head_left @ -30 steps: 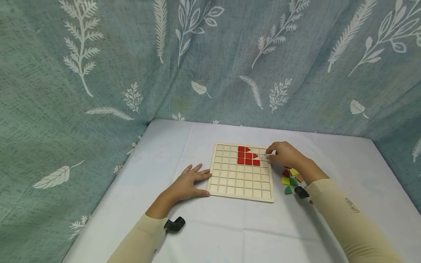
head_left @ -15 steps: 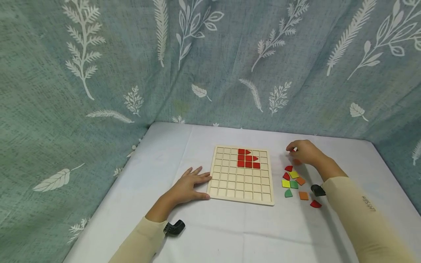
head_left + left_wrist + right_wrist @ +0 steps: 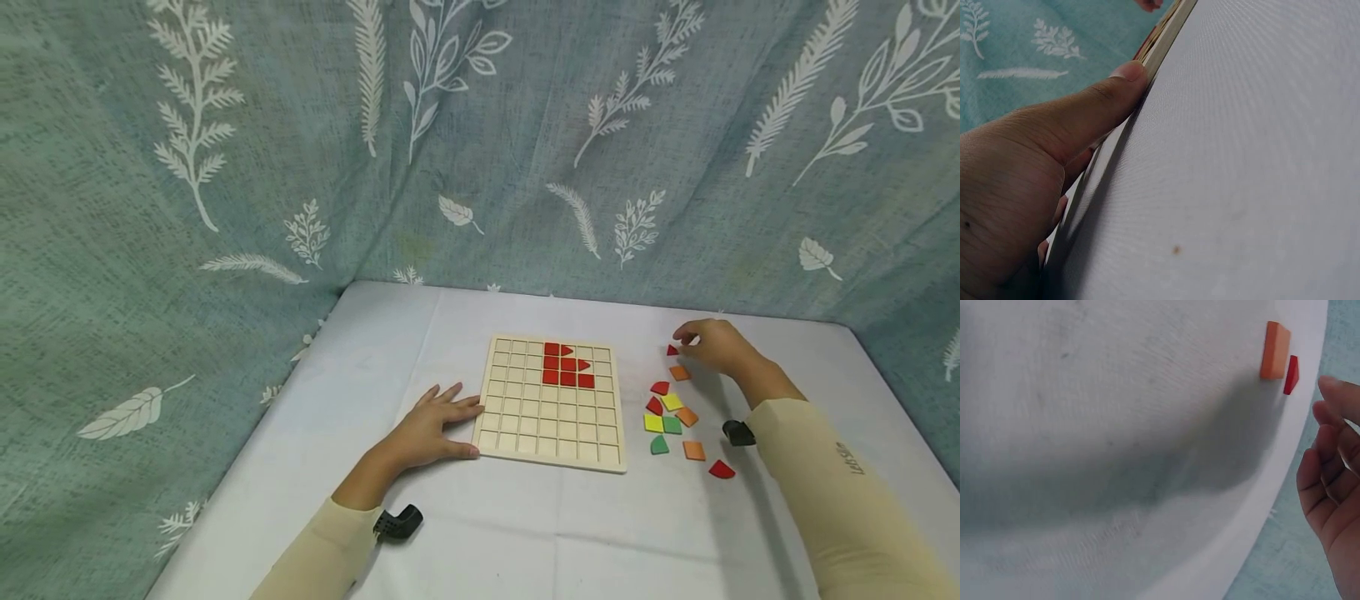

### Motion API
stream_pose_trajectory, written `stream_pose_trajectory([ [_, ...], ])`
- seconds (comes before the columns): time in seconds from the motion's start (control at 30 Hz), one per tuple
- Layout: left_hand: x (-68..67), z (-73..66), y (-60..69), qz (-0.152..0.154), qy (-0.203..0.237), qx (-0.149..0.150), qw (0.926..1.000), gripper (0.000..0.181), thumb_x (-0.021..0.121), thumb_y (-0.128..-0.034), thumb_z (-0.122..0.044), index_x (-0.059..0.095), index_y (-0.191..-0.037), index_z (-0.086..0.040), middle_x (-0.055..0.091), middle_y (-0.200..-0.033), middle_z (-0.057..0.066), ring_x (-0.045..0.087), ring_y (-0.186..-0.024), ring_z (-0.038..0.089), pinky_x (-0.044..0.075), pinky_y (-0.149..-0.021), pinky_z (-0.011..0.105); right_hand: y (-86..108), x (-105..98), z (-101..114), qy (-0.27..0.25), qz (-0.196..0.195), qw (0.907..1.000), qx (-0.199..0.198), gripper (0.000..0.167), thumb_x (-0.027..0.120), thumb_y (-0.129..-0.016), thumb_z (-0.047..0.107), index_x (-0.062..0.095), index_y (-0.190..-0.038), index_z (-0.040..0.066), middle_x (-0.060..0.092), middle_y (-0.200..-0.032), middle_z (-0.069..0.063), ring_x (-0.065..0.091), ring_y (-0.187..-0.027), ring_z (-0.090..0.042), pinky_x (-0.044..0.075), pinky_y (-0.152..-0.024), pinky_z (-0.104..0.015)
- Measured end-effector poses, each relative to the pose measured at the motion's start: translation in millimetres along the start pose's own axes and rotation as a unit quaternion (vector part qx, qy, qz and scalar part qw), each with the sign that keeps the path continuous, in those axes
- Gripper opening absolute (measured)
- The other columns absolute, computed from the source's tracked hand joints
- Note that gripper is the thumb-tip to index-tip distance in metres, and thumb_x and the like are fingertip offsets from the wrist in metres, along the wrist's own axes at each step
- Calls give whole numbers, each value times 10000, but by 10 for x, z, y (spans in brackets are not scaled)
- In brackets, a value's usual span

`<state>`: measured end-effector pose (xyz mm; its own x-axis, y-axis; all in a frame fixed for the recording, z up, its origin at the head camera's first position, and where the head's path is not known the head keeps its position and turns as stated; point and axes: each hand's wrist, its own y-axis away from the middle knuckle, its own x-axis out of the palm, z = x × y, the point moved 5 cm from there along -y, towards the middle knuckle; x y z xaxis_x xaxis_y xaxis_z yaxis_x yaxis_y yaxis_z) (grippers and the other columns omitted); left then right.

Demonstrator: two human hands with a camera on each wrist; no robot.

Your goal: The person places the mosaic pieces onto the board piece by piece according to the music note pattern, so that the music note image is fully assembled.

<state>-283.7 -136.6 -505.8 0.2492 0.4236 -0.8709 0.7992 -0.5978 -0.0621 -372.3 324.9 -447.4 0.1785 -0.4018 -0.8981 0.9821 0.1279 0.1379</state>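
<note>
A pale wooden grid board [image 3: 540, 425] lies on the table, with several red squares and two red triangular tiles [image 3: 583, 366] set in its upper cells. At its left side rests my left hand [image 3: 429, 427], fingers spread; the left wrist view has the thumb [image 3: 1094, 112] touching the board's edge [image 3: 1169, 37]. My right hand [image 3: 712, 343] hovers at the far right, fingers loosely bent, close to a loose red triangular tile [image 3: 672, 350]. In the right wrist view that red tile [image 3: 1292, 375] lies on the cloth, apart from the fingertips [image 3: 1330, 384].
Right of the board lie loose pieces: orange squares [image 3: 693, 451], yellow squares [image 3: 654, 423], a green square [image 3: 672, 426], a green quarter-round piece [image 3: 659, 445] and several red quarter-round pieces [image 3: 722, 469]. White cloth [image 3: 480, 525] covers the table. A leaf-patterned curtain [image 3: 525, 150] hangs behind.
My right hand has moved right, from the board's upper right corner to beyond the loose pieces. The red triangular tile now shows beside its fingers. My left hand stays at the board.
</note>
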Motion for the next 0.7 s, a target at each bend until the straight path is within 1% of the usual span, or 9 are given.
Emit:
stream_pose_trajectory([
  [0.17, 3, -1, -1, 17, 8, -62, 10000, 851, 698, -709, -695, 558, -1396, -214, 418, -1464, -167, 161, -1458, 183, -4, -1182, 418, -45, 70, -75, -90, 133, 9994, 321, 399, 678, -918, 187, 600, -1233, -45, 595, -1147, -224, 536, -1016, -364, 495, -861, -524],
  [0.33, 9, -1, -2, 35, 30, -78, 10000, 837, 709, -713, -682, 562, -1393, -217, 416, -1463, -172, 158, -1459, 176, -14, -1181, 408, -81, 135, -117, -72, 234, 9987, 439, 467, 702, -907, 251, 589, -1233, -63, 597, -1137, -230, 542, -1007, -358, 484, -877, -524],
  [0.57, 15, 18, -5, 30, -30, -95, 9999, 856, 675, -703, -723, 563, -1393, -230, 409, -1464, -185, 145, -1458, 146, -18, -1181, 397, -129, 191, -138, -138, 159, 9988, 447, 399, 687, -919, 212, 607, -1208, -50, 603, -1075, -198, 535, -938, -326, 495, -839, -484],
  [0.7, 18, 24, -5, 46, -32, -98, 9999, 865, 663, -701, -737, 560, -1395, -233, 405, -1465, -188, 143, -1458, 143, -19, -1181, 393, -158, 219, -148, -220, 133, 9986, 458, 348, 673, -926, 181, 616, -1184, -45, 602, -1055, -183, 528, -926, -322, 503, -830, -469],
])
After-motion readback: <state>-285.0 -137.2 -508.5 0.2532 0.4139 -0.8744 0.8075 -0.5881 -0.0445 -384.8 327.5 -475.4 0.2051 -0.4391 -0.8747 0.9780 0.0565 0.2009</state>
